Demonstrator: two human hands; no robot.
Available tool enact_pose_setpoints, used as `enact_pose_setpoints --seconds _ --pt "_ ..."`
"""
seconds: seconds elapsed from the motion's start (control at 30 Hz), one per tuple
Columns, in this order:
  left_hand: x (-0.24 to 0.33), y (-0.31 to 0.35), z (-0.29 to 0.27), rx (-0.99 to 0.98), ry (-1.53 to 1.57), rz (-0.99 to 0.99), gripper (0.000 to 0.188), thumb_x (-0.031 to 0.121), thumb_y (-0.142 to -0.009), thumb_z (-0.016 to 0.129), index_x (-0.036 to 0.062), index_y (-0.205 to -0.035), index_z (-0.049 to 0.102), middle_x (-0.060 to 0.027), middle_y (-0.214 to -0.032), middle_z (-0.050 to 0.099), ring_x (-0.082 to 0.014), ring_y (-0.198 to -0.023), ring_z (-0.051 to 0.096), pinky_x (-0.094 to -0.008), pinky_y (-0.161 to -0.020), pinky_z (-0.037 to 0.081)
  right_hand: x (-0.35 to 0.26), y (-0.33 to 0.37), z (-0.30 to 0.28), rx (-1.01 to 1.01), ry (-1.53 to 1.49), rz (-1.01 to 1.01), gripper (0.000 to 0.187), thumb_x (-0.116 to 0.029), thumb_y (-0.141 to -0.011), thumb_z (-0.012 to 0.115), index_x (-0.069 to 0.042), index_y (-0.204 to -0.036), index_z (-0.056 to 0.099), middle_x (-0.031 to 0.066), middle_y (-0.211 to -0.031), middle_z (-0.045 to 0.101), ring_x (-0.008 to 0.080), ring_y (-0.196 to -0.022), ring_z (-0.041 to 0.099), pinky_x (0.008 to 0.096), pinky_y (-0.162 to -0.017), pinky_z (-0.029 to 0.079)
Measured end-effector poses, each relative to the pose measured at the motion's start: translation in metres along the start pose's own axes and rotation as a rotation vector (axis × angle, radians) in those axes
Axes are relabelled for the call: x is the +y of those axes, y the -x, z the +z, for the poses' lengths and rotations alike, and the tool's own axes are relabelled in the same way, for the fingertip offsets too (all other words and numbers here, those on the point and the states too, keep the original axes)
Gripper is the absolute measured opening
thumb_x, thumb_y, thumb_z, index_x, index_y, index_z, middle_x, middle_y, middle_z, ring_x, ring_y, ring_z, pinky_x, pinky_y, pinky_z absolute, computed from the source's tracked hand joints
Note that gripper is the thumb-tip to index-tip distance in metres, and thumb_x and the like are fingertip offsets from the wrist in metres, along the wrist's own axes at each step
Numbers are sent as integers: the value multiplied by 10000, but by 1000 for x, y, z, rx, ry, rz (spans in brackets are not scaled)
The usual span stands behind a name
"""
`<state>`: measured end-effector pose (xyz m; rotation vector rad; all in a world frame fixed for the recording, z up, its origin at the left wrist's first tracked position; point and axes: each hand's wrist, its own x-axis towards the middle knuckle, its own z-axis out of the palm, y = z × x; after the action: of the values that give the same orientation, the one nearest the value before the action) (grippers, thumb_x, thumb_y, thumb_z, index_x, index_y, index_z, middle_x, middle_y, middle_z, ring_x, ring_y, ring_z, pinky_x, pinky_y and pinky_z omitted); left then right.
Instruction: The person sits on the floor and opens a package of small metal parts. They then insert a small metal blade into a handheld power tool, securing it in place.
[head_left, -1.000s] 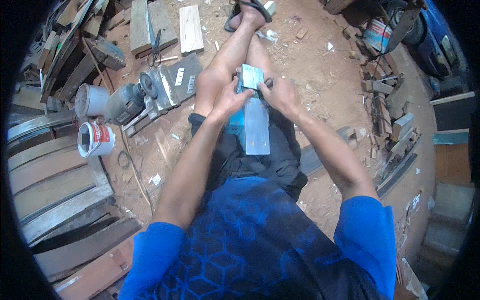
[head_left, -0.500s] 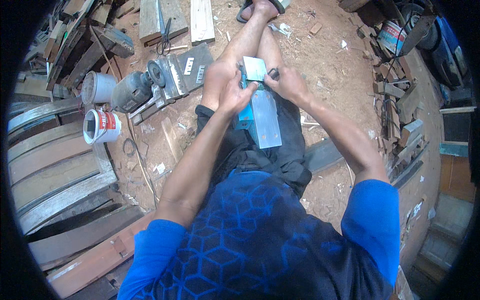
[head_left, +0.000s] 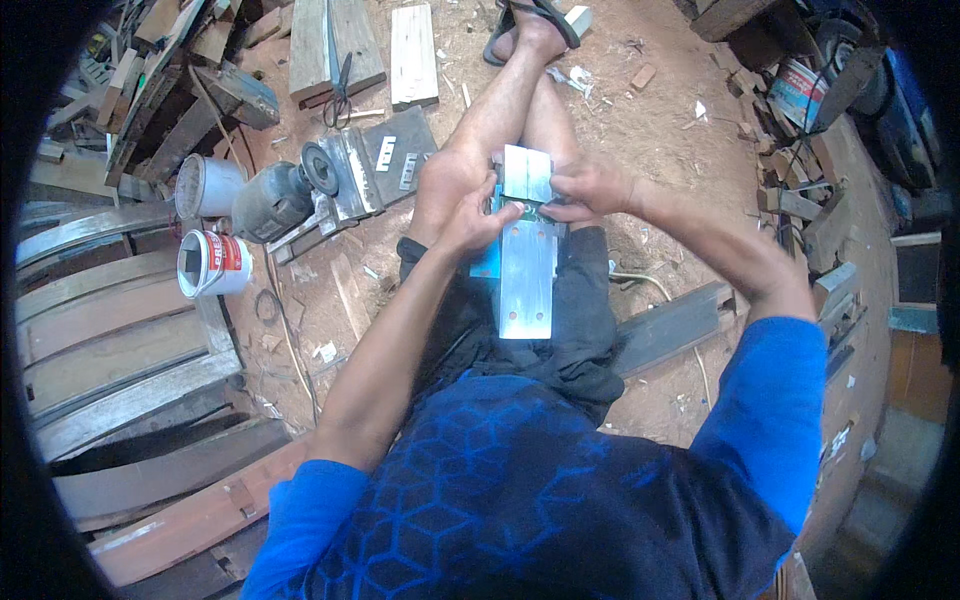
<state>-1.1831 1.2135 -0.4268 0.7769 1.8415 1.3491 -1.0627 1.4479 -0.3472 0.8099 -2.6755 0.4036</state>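
An electric planer (head_left: 525, 270) with a blue body lies upside down on my lap, its long silvery sole facing up. A slot crosses the sole between the shorter far plate (head_left: 527, 172) and the longer near plate. My left hand (head_left: 474, 220) grips the planer's left side, its thumb reaching over to the slot. From the other side my right hand (head_left: 592, 190) closes its fingers at the right end of the slot. Whatever is between those fingers is hidden.
To the left, a bench grinder (head_left: 275, 200) stands near two white buckets (head_left: 212, 265). Scissors (head_left: 341, 92) lie by wooden boards (head_left: 412, 55) farther off. Curved wooden pieces (head_left: 110, 330) fill the left side. Wood scraps (head_left: 800, 200) are heaped at right; a cable (head_left: 285, 320) crosses the dirt floor.
The planer has turned a little straighter and sits lower in view. My right fingers have moved in closer to the slot; the small dark thing seen by them earlier is now hidden.
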Motion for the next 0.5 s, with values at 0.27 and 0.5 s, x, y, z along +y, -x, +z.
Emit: enact_pose_setpoints --seconds 0.27,0.5 --pt "9 12 7 57 -138 -45 898 391 -827 742 -101 -1470 354 -332 -1414 488 -337 -1360 480 -353 -1108 380 35 -33 -26 -269 -69 -552 201 -285 -890 632 -101 -905 553 116 -787 568 307 -799 621 444 -746 503" --pt "37 23 2 -58 -220 -198 927 385 -860 668 -103 -1515 230 -336 -1490 390 -351 -1411 409 -346 -1148 323 -39 -15 -64 -138 -448 827 330 -317 -982 562 -19 -1097 645 193 -948 666 337 -898 662 456 -806 510"
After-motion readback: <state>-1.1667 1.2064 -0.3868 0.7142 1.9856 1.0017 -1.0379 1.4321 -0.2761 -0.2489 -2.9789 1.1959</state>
